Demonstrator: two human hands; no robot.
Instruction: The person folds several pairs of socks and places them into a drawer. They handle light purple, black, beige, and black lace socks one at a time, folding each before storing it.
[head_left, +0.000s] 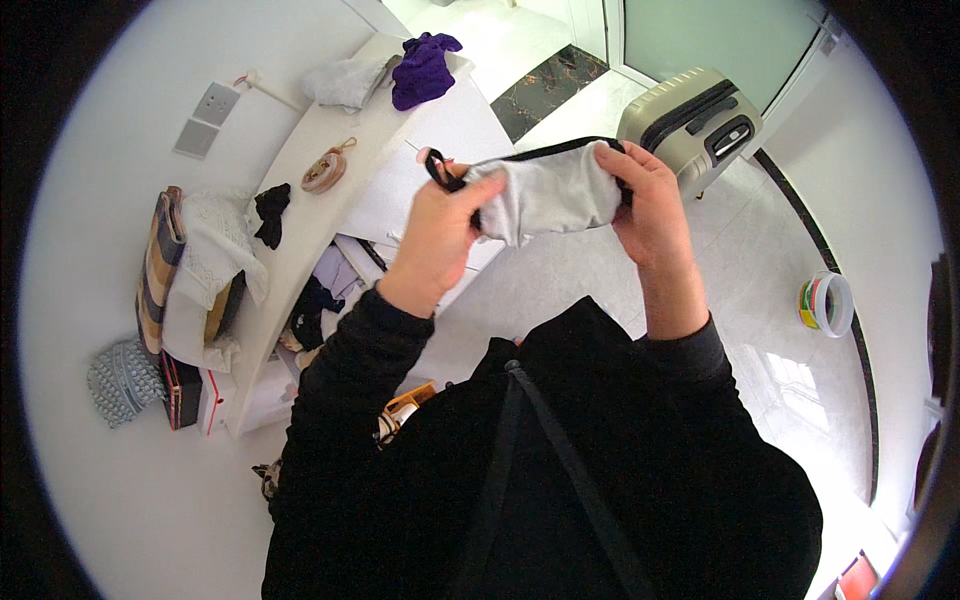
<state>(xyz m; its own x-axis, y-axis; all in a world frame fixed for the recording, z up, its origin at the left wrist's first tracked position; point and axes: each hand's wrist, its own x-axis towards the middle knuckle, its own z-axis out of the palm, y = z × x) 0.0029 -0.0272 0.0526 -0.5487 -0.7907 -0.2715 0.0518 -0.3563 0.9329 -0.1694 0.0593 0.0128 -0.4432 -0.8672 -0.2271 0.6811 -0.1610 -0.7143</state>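
Note:
Both hands hold up a light grey cloth piece with black edging and a black strap (551, 191) in front of me. My left hand (442, 225) grips its left end, where a black loop sticks up by the fingers. The right end is pinched between the thumb and fingers of my right hand (651, 202). On the white shelf top beyond lie a purple cloth (426, 71), a folded grey cloth (349, 82), a pinkish coiled strap with a metal clip (324, 171) and a black cloth bow (271, 214).
A beige suitcase (694, 127) stands near the glass door. A plastic bucket (825, 304) sits on the tiled floor at the right. Folded clothes (334, 274) fill an opening under the curved shelf (289, 300). A white lace cloth (214, 240) and a knitted grey item (124, 382) are at the left.

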